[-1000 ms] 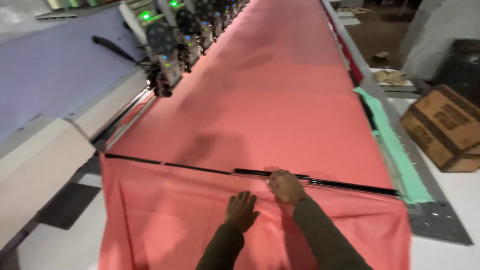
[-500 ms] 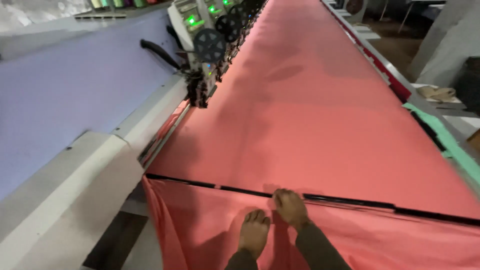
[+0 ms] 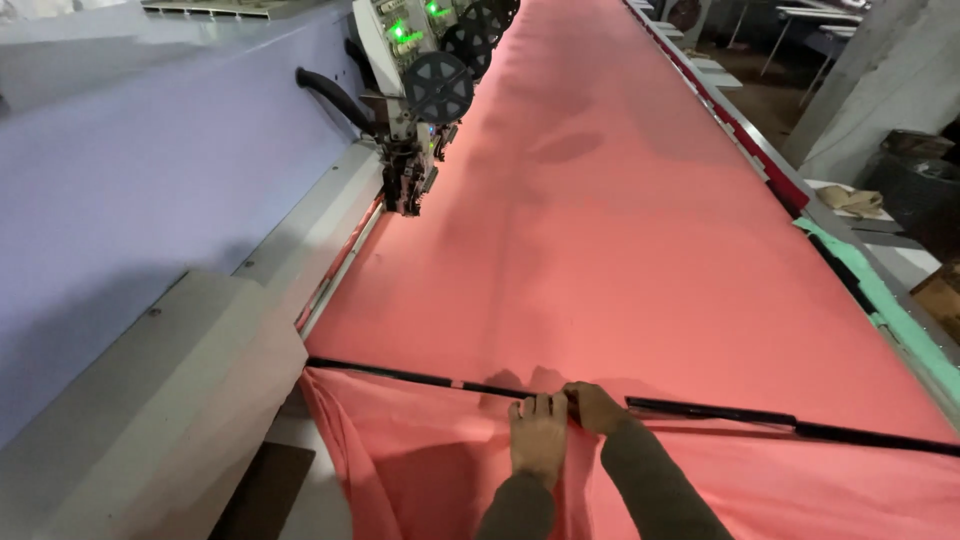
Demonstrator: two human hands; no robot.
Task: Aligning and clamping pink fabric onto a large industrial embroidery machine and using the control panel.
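A long sheet of salmon-pink fabric (image 3: 600,230) lies stretched over a long machine bed. A thin black bar (image 3: 700,410) crosses the fabric near its front edge. My left hand (image 3: 538,435) lies flat on the fabric just below the bar, fingers together and touching it. My right hand (image 3: 592,405) presses on the bar beside the left hand, fingers curled over it. Below the bar the fabric hangs loose in folds (image 3: 400,460).
Embroidery heads (image 3: 415,110) with green lights line the left side of the bed. A grey-lilac machine housing (image 3: 130,200) runs along the left. A green strip (image 3: 890,310) edges the right side; boxes and a dark barrel (image 3: 920,190) stand beyond.
The view has swung left and closer to the bar. My two hands have come together at the bar; the left hand moved up from the loose fabric to the bar.
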